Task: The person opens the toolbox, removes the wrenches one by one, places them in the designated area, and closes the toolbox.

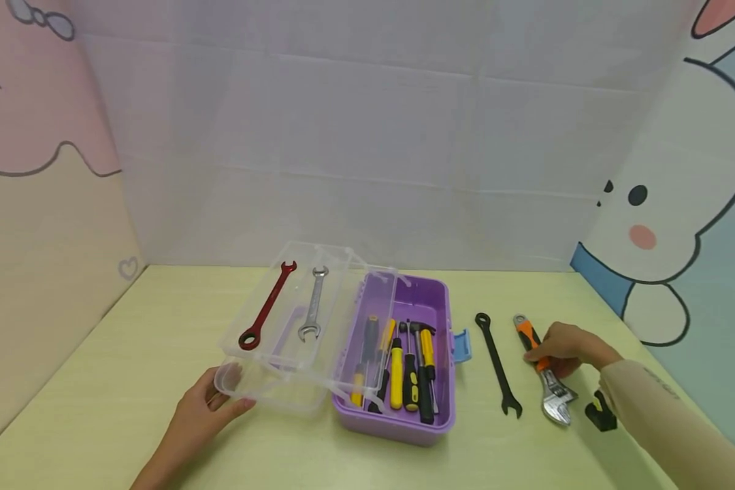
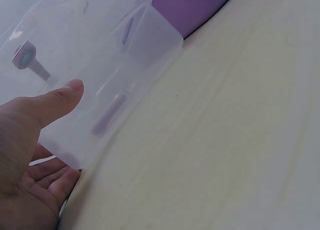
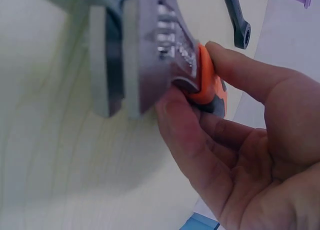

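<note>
My right hand (image 1: 566, 348) pinches an adjustable wrench (image 1: 554, 398) by its orange-and-black handle. In the right wrist view the steel jaws of that wrench (image 3: 155, 50) face the camera, and thumb and fingers hold the orange grip. My left hand (image 1: 205, 412) holds the near left corner of the toolbox's clear plastic lid (image 1: 282, 395), thumb on one face and fingers behind. The lid lies swung open to the left of the purple toolbox (image 1: 398, 430). On the clear plastic sit a red wrench (image 1: 268, 306) and a silver wrench (image 1: 314, 305).
Inside the box lie several screwdrivers (image 1: 396, 374) and a hammer (image 1: 425, 381). A blue latch (image 1: 462, 346) juts from its right side. A black wrench (image 1: 498, 364) lies between box and right hand; a small black object (image 1: 600, 413) is beside my right sleeve. Walls border the table.
</note>
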`<action>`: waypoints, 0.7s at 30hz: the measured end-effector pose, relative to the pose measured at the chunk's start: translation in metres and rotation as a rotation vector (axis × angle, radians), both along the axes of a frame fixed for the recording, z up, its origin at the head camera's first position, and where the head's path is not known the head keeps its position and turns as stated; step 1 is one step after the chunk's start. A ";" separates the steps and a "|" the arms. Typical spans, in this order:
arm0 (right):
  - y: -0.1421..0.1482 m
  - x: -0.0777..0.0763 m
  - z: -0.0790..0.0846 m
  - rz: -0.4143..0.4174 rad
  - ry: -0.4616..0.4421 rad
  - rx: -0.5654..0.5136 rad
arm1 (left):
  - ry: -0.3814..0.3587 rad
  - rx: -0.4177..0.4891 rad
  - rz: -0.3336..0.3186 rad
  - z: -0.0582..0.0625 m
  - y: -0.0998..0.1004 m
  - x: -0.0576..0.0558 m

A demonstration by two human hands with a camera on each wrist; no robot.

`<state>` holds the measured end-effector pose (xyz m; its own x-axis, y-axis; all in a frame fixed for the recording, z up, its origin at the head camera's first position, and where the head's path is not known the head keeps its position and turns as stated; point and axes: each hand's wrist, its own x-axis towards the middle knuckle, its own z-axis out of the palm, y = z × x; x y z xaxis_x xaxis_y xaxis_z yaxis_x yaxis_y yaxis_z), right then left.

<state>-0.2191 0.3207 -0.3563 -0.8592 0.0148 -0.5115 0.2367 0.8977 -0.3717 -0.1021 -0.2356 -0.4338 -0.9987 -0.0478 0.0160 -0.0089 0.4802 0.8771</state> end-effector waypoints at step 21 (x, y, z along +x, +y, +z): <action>0.006 -0.003 0.000 -0.052 0.029 0.034 | -0.040 -0.016 0.005 0.003 0.000 0.002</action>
<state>-0.2216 0.3269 -0.3566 -0.8715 0.0763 -0.4845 0.2725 0.8966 -0.3490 -0.0997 -0.2354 -0.4309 -0.9983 -0.0526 -0.0233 -0.0463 0.4940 0.8682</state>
